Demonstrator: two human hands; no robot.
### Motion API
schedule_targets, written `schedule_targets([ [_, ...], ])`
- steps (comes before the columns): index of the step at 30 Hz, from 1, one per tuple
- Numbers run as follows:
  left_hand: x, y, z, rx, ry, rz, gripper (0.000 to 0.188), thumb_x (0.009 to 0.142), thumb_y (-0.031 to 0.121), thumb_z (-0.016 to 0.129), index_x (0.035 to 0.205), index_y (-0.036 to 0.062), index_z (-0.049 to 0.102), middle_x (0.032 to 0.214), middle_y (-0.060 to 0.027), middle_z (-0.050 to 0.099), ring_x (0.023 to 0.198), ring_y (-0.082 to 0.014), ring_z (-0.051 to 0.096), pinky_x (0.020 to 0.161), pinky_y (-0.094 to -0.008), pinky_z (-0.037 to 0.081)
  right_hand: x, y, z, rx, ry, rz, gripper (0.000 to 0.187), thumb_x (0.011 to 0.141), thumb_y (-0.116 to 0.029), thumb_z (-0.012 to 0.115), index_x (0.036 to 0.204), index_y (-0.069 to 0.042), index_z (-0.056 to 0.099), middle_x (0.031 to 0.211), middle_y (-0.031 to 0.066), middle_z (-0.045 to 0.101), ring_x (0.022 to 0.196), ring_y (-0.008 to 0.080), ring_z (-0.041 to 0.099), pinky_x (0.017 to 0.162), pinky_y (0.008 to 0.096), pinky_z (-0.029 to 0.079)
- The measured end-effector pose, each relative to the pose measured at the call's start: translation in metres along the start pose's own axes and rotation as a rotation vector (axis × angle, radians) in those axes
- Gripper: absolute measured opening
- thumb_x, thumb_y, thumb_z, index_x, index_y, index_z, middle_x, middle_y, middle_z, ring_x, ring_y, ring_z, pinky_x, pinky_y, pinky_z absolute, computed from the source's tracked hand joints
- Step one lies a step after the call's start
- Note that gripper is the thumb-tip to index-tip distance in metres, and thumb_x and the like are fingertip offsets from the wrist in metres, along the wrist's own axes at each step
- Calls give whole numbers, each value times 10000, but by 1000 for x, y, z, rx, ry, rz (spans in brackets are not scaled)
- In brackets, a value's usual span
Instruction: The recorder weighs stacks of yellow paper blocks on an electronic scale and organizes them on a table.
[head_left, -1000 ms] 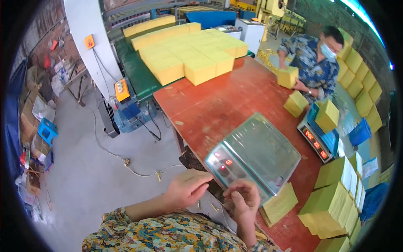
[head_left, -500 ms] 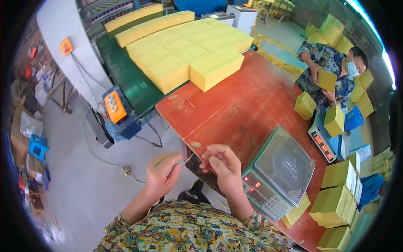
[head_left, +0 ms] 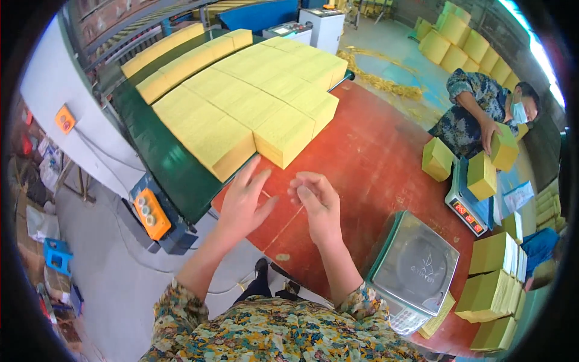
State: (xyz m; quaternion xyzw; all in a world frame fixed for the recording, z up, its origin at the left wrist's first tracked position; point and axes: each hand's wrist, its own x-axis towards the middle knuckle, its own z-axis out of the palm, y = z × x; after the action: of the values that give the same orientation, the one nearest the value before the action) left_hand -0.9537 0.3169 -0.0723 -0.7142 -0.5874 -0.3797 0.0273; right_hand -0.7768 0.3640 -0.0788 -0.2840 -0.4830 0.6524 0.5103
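Note:
My left hand [head_left: 244, 202] reaches over the near edge of the red table with its fingers spread and holds nothing. Its fingertips are close to the front corner of a large group of yellow paper stacks [head_left: 235, 111], packed side by side on a green conveyor belt [head_left: 163, 157]. My right hand [head_left: 319, 208] hovers above the red tabletop [head_left: 374, 151], loosely curled, thumb apart from the fingers, with nothing visible in it. Nearest to it on the right is a digital scale [head_left: 416, 262] with a bare metal pan.
Across the table a masked person [head_left: 482, 114] holds a yellow stack [head_left: 504, 148] beside a second scale [head_left: 467, 205] bearing another stack. More yellow stacks [head_left: 485, 289] stand at the right edge. An orange button box [head_left: 151, 214] juts out by the belt at left.
Both my hands have moved forward, toward the yellow stacks on the belt, and my left fingers have spread. The other person has brought a stack down toward the second scale.

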Motion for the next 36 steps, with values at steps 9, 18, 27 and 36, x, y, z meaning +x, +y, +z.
schedule_targets([
  [9,119,-107,96,86,-186,17,640,877,293,715,1337,-88,487,1422,-294,460,1357,-431,415,1122,-481,362,153,42,-9,-937,222,-318,286,853,-77,661,1132,-15,642,1075,169,676,994,291,654,837,362,534],
  [18,122,-142,142,81,-162,74,682,839,335,721,1314,-99,495,1405,-310,468,1342,-464,409,1142,-524,318,266,110,-21,-1501,200,-495,222,826,-147,617,1019,-49,668,1065,129,682,1045,321,603,917,451,466],
  [27,119,-127,126,50,-224,58,605,804,347,737,1201,-79,571,1325,-287,533,1245,-417,499,1073,-499,392,252,91,-22,-1633,73,-287,219,806,-174,612,981,-57,675,1042,108,701,1048,307,602,889,436,483],
  [36,138,-136,145,128,-151,54,439,874,156,627,1237,-79,547,1318,-289,532,1228,-440,505,1041,-510,419,245,88,-24,-1658,69,-181,234,839,-212,595,1007,-64,664,986,130,686,967,319,646,828,450,500],
])
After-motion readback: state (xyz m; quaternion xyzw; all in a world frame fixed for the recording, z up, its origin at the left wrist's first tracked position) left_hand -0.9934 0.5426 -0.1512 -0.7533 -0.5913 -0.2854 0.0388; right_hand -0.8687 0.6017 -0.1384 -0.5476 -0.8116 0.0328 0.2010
